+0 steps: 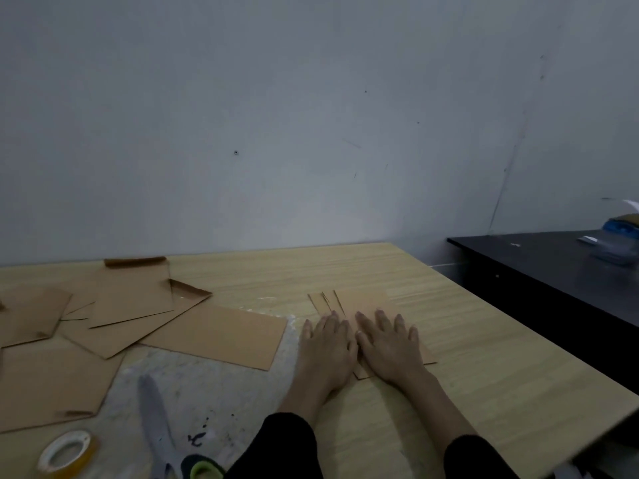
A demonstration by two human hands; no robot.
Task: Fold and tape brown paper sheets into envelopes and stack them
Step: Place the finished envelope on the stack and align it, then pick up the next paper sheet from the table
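A small stack of folded brown envelopes (366,300) lies on the wooden table (484,357), right of centre, its sheets slightly fanned at the far edge. My left hand (326,344) and my right hand (389,344) lie flat side by side on top of it, fingers straight and pointing away from me. Loose brown paper sheets (214,331) are scattered over the left half of the table, some overlapping, some with folded flaps. A roll of clear tape (67,452) sits at the front left. Scissors (162,433) with a green and black handle lie beside it.
A pale, scuffed patch covers the table around the scissors. A black table (553,267) stands to the right across a narrow gap, with a blue bundle (620,224) and small items on it. A grey wall runs behind both tables.
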